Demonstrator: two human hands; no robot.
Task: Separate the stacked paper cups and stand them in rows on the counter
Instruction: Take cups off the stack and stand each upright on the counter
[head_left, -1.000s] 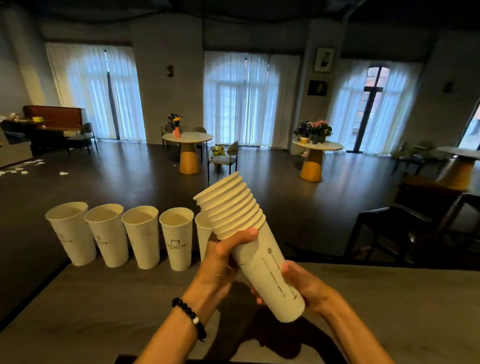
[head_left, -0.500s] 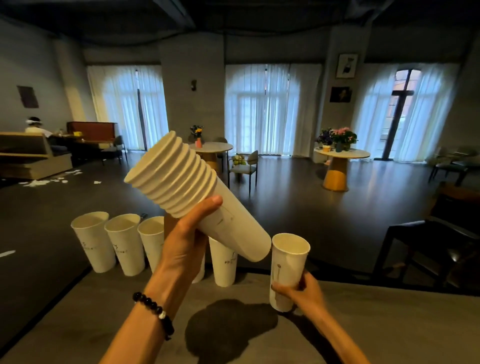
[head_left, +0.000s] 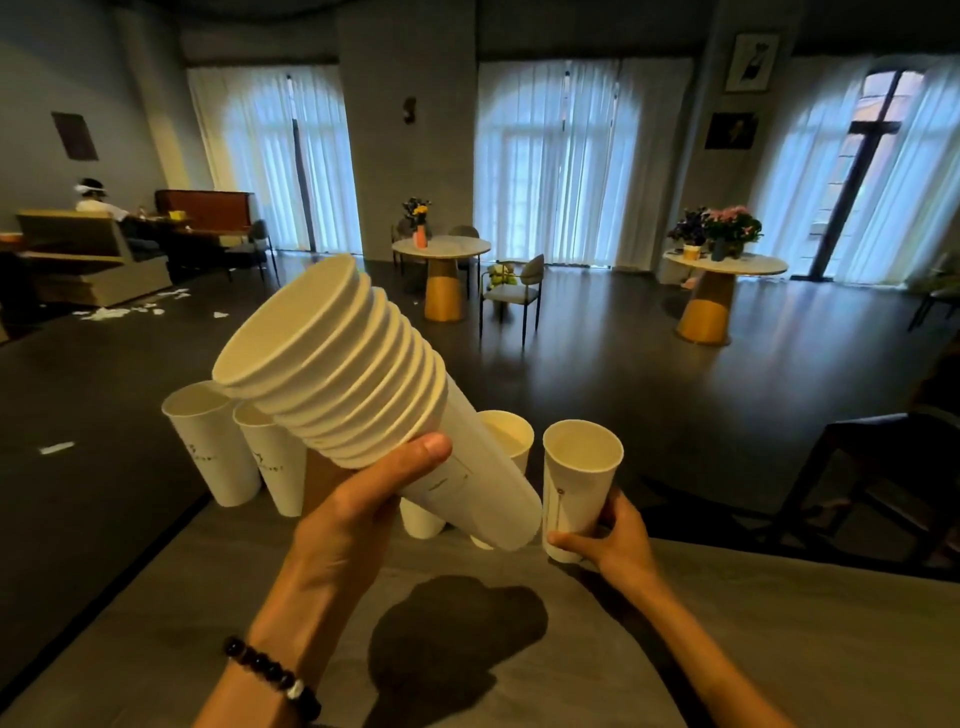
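Along the far edge of the grey worktop (head_left: 779, 639) we've got a row of white paper cups standing upright, rims up. The two on the left are easy to see, the leftmost cup (head_left: 213, 447) and the second cup (head_left: 275, 467) just beside it. The ones further right are mostly hidden behind the stack, so we only catch a bottom here and a rim (head_left: 511, 431) there, and can't count them for sure.

Our left hand (head_left: 358, 514) is wrapped around the stack of cups (head_left: 363, 384), thumb laid across the top just under the lowest rim. The stack is up in the air, tilted, with its open end pointing up and to the left and its base down to the right.

Our right hand (head_left: 618, 545) is pinching a single cup (head_left: 579, 478) low down on its side, thumb in front and fingers round the back. That cup is upright at the right end of the row, right next to the stack's base. Whether its bottom is on the worktop we can't tell.

There's a dark beaded bracelet (head_left: 272, 675) on our left wrist.
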